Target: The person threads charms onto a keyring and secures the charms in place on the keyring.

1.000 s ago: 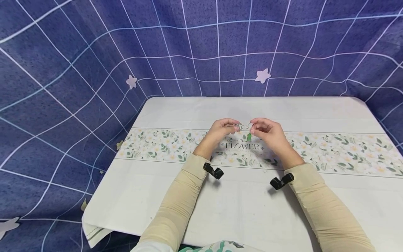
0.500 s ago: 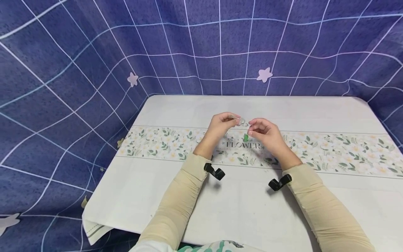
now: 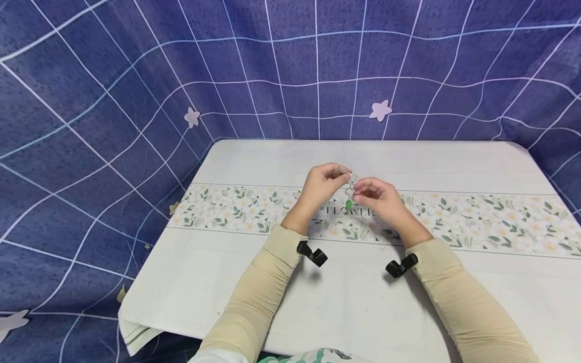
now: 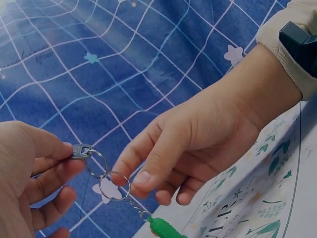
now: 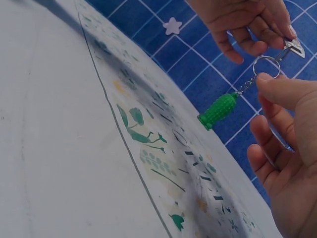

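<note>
My left hand (image 3: 323,182) pinches a silver key (image 4: 79,150) between thumb and fingers, its blade mostly hidden by the hand. A small metal ring (image 4: 103,157) passes through the key's hole and meets a second split ring (image 4: 115,199). Opposite, my right hand (image 3: 378,196) pinches that split ring with thumb and index finger, the other fingers loosely bent. From it a short chain (image 5: 246,85) leads to a knobbly green charm (image 5: 220,110), which hangs below both hands in the head view. Whether the two rings are linked or only overlap I cannot tell.
Under the hands lies a white table cover (image 3: 345,297) with a flowered band (image 3: 245,206) lettered FLOWER. A blue curtain (image 3: 290,65) with white grid lines and stars stands behind and to the left. Black brackets (image 3: 313,253) sit on both wrists.
The right hand has moved left and slightly down, closer to the left hand. The green charm has shifted left with it. The key in the left hand has turned.
</note>
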The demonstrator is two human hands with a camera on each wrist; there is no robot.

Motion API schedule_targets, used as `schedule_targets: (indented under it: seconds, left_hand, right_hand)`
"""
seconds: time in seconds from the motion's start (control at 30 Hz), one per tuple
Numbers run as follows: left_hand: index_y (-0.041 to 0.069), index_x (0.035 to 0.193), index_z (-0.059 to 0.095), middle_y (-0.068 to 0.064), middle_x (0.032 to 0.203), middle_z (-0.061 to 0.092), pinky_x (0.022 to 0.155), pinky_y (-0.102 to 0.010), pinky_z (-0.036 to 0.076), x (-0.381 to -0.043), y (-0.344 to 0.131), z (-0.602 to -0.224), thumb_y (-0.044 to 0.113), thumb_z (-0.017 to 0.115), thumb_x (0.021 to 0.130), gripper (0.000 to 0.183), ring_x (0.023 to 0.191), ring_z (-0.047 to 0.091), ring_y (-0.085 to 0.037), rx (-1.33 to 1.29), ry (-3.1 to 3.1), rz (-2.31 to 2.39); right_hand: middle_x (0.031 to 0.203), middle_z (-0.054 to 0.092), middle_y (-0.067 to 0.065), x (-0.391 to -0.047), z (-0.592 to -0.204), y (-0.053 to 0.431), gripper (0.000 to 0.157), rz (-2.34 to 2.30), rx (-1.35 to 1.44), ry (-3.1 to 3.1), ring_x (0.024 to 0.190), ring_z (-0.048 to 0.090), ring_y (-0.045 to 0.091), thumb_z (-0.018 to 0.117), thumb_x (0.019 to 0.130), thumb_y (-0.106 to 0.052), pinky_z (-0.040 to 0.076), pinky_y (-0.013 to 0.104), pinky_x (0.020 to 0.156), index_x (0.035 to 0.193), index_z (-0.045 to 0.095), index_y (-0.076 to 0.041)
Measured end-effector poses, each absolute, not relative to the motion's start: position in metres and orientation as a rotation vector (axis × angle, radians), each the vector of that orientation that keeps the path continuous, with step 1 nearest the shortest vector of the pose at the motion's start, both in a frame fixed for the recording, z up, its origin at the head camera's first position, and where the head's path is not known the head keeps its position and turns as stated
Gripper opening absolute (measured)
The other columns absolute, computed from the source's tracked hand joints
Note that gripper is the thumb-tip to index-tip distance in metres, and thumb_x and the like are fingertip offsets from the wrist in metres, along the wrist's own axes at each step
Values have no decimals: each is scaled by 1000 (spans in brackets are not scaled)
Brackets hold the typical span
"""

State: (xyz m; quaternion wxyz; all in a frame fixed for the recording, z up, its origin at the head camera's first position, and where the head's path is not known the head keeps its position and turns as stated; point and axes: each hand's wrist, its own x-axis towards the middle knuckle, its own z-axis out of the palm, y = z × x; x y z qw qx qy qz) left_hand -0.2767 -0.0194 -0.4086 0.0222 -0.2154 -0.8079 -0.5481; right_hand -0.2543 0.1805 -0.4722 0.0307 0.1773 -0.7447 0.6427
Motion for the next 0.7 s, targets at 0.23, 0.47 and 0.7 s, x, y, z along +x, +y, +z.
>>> schedule_targets:
  seconds: [0.23, 0.47, 0.7]
  left_hand:
    - [9, 98, 77, 0, 103, 75, 74, -24, 51, -276, -20, -406, 19, 68, 97, 13, 84, 64, -11, -677, -2512, -1685]
    - [9, 97, 76, 0, 101, 75, 76, -24, 51, -276, -20, -404, 19, 69, 97, 13, 86, 65, -11, -675, -2510, -1677]
    - [10, 98, 77, 1, 98, 76, 71, -25, 48, -279, -25, -409, 20, 69, 96, 13, 87, 65, -11, -602, -2490, -1668]
  right_hand:
    - [123, 67, 25, -256, -478, 181, 36, 1746, 648, -2574, 113, 62, 39, 69, 93, 1, 52, 35, 93, 128, 62, 7]
    - [117, 71, 20, -258, -483, 179, 28, 1617, 651, -2634, 107, 67, 36, 69, 95, -3, 53, 27, 89, 122, 68, 5]
    - [115, 72, 16, -258, -489, 183, 24, 1600, 584, -2652, 108, 66, 31, 73, 94, -12, 52, 45, 96, 115, 71, 0]
